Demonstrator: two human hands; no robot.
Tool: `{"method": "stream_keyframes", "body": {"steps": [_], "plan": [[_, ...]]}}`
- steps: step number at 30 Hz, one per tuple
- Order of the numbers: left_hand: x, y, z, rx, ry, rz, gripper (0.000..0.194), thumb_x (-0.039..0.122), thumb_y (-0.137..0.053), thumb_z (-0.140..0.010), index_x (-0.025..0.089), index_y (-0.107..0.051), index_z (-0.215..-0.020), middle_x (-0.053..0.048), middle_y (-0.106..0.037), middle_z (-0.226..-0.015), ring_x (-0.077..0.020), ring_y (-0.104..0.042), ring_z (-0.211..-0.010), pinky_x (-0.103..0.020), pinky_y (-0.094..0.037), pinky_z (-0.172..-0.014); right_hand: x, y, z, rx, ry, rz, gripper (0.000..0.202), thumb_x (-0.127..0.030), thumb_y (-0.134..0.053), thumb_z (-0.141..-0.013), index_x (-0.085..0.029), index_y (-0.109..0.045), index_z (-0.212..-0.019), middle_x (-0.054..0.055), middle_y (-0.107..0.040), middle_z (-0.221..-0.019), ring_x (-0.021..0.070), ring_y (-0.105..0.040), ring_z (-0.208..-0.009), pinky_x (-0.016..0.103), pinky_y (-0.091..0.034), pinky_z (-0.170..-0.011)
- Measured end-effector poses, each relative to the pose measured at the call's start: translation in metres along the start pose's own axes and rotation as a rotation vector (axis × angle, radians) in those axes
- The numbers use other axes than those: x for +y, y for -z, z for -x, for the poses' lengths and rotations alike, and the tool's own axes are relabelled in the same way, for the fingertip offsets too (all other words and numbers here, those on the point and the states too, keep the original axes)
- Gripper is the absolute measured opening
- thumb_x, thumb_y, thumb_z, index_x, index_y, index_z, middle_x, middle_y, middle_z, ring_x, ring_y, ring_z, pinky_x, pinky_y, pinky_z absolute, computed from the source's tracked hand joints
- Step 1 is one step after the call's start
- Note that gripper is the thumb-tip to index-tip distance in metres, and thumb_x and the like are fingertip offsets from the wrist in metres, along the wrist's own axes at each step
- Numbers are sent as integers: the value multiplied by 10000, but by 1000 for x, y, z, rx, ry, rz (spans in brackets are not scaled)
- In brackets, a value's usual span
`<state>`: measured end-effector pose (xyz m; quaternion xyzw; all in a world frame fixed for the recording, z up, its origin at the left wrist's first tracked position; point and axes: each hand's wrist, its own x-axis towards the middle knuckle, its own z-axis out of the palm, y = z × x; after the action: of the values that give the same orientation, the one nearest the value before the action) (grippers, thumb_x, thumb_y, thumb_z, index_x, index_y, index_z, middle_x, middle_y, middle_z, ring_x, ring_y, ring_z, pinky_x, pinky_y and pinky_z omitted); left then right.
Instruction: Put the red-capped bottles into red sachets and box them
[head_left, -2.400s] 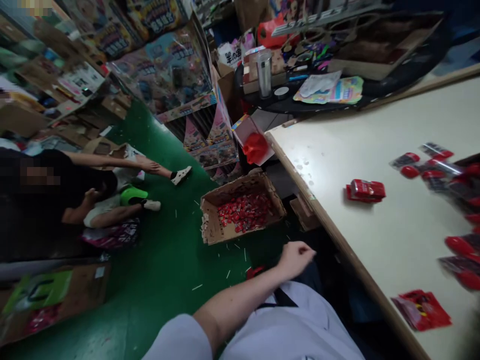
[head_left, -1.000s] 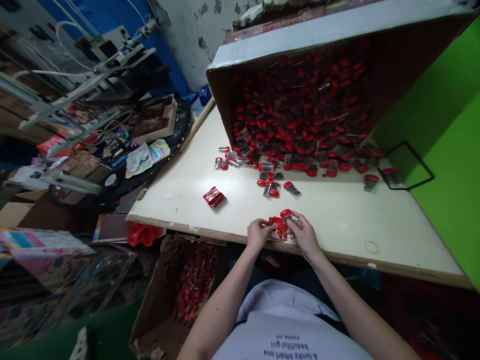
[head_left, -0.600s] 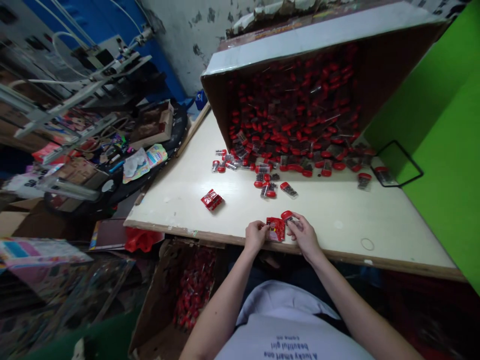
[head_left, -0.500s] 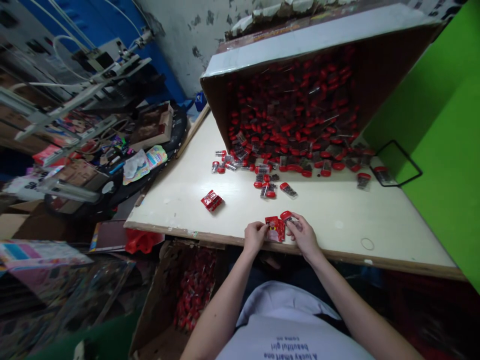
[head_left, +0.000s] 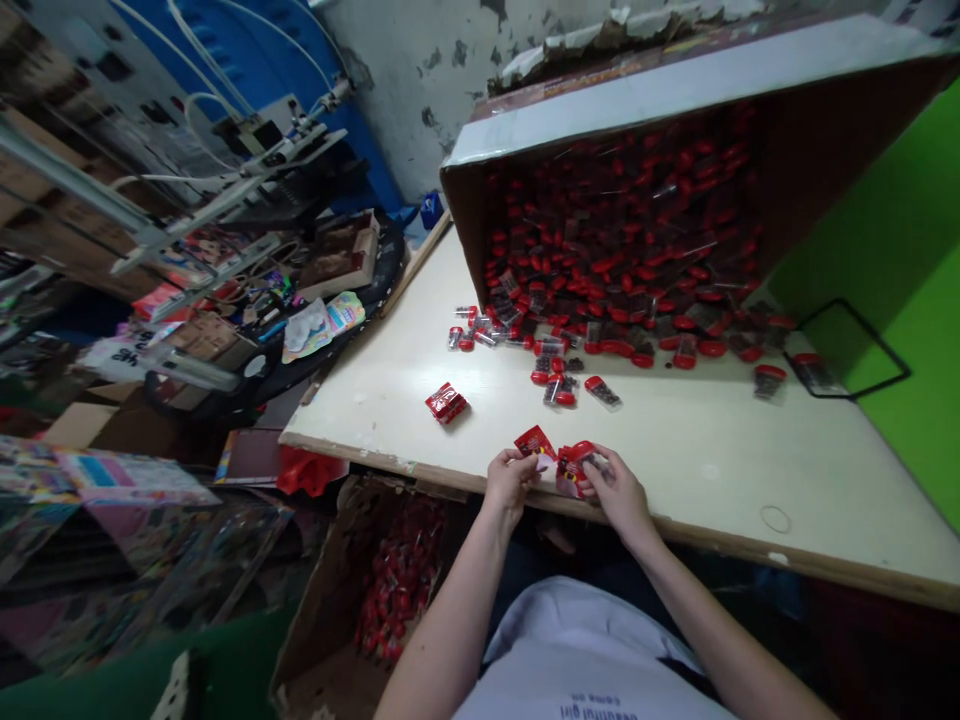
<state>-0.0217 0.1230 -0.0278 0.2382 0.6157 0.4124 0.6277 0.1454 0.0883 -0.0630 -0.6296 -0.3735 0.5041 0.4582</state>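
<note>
My left hand (head_left: 511, 480) pinches a red printed packet (head_left: 534, 441) by its lower end, at the table's front edge. Close beside it, my right hand (head_left: 616, 492) is closed on a small clear red-capped container (head_left: 592, 459) with dark contents. More red packets (head_left: 568, 480) lie against that container under the right fingers; how they are gripped is partly hidden. A pile of red packets (head_left: 447, 403) rests on the table left of my hands. Several loose red-capped containers (head_left: 602, 392) lie beyond the hands.
A large carton (head_left: 637, 110) lies on its side, red-capped containers spilling onto the white table (head_left: 405, 370). Below the front edge stands a box (head_left: 315, 620) of red packed pieces. A rubber band (head_left: 775, 518) and a black wire frame (head_left: 889, 340) are on the right; a machine (head_left: 247, 165) stands left.
My left hand has drawn one red packet leftward, apart from the packets at my right hand. The right hand keeps the red-capped container, now closer over the packets. The view has shifted slightly.
</note>
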Motion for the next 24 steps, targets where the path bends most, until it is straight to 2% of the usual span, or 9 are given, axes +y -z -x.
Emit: {"method": "stream_keyframes", "body": {"steps": [4,6,8,12,17,24], "plan": [[11,3,10,-109,59,209,418,266,-810,-525,124,-641,-879,-76,-687,-778,-140,-642,-694,-261,-471,-699,-14,4,9,-20,36,-34,551,-481,-609,-776,-180,-495,-1223,27,-677,-750,170,-649,-583,321,-562,-588],[17,4,15,-170,97,316,381,229,-820,-524,113,-667,-854,-76,-691,-780,-122,-631,-688,-243,-462,-709,-23,4,13,-25,58,-18,547,-478,-603,-788,-184,-495,-1236,38,-678,-787,161,-642,-583,313,-558,-588],[22,4,18,-184,118,371,334,231,-818,-543,108,-674,-817,-79,-693,-769,-122,-631,-683,-244,-459,-709,-33,3,18,-27,80,17,532,-470,-596,-799,-195,-499,-1244,46,-680,-822,150,-632,-573,309,-554,-589],[35,2,23,-104,94,423,302,259,-813,-558,112,-663,-775,-80,-693,-752,-141,-639,-694,-251,-452,-687,-53,-1,27,-39,145,48,506,-458,-587,-811,-210,-509,-1244,61,-680,-915,148,-629,-599,305,-555,-586],[50,1,26,18,64,505,312,215,-842,-496,120,-612,-686,-26,-659,-657,-94,-600,-605,-218,-422,-629,-71,-12,38,-79,212,23,476,-425,-580,-822,-203,-510,-1237,63,-681,-903,157,-635,-627,295,-560,-586],[55,-5,33,24,121,627,224,194,-779,-622,120,-601,-735,-18,-630,-655,-95,-595,-597,-208,-443,-579,-70,-26,50,-109,294,145,405,-369,-529,-856,-223,-511,-1234,45,-676,-845,172,-653,-654,307,-561,-631]]}}
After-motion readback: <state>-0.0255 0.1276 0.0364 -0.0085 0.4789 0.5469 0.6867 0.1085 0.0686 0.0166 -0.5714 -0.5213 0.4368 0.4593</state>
